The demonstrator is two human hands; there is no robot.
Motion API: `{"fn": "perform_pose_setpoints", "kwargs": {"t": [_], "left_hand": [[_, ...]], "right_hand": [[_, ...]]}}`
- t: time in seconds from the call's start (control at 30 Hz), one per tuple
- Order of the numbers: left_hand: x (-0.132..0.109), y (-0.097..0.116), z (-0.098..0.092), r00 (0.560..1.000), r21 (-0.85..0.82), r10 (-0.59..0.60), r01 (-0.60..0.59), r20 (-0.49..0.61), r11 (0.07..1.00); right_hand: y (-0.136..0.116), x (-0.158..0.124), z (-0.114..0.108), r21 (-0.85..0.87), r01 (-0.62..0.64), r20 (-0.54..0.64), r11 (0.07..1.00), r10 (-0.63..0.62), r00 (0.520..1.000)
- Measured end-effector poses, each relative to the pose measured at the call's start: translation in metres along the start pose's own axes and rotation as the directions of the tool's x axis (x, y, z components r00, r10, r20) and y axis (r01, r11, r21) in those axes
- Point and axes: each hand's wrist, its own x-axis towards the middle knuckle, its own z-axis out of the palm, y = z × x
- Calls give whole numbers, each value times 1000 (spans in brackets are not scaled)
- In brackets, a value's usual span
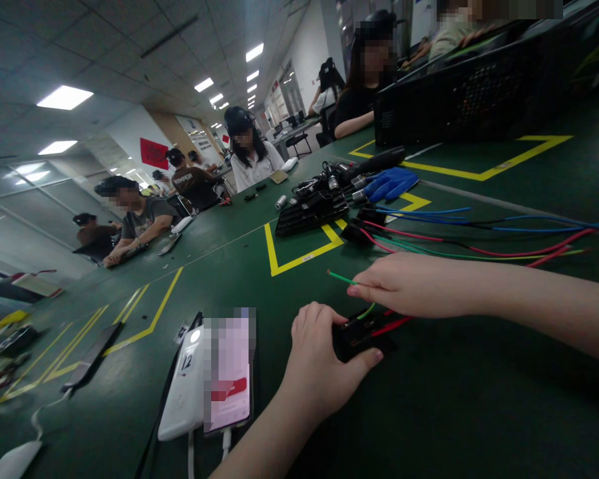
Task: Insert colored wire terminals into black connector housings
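My left hand (319, 359) is wrapped around a black terminal block (354, 338) low on the green table. Red wires (392, 324) run out of the block's right side, and a green wire leaves its top. My right hand (399, 283) pinches a green wire (340, 276) just above the block, the bare copper tip pointing left past the fingertips. Behind the hands, more black blocks (362, 228) lie with blue wires (429, 213), red wires and green wires attached, trailing to the right.
A white power bank (184, 386) and a lit phone (234, 379) lie left of my left arm. Farther back are a black tray (309, 216), metal connectors, a blue glove (389, 184) and a large black case (459, 100). Yellow tape marks the table (219, 266); several people sit beyond.
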Motion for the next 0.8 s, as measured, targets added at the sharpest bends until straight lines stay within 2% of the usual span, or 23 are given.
{"fn": "perform_pose_setpoints", "kwargs": {"t": [0.1, 0.2, 0.3, 0.37, 0.5, 0.7, 0.8], "left_hand": [[0, 0, 0, 1000, 3, 3, -3, -1, 1000], [1, 0, 0, 1000, -2, -5, 5, -8, 1000], [1, 0, 0, 1000, -16, -11, 11, -14, 1000], [1, 0, 0, 1000, -21, -13, 12, -13, 1000], [0, -2, 1, 1000, -22, -7, 7, -24, 1000], [0, -1, 1, 1000, -1, 15, -15, -10, 1000], [0, 0, 0, 1000, 4, 7, -7, -3, 1000]], "right_hand": [[-3, -1, 1, 20, 48, -73, 999, -47, 996], [-11, -7, 1, 75, 170, -188, 982, -154, 970], [-19, -12, 3, 88, 267, -245, 960, -239, 939], [-22, -13, 5, 82, 282, -267, 956, -252, 930], [-20, -10, 5, 48, 239, -226, 970, -222, 948], [-6, -1, 5, -49, 79, -122, 996, -84, 989], [-3, 1, 6, -48, 54, -103, 997, -59, 993]]}}
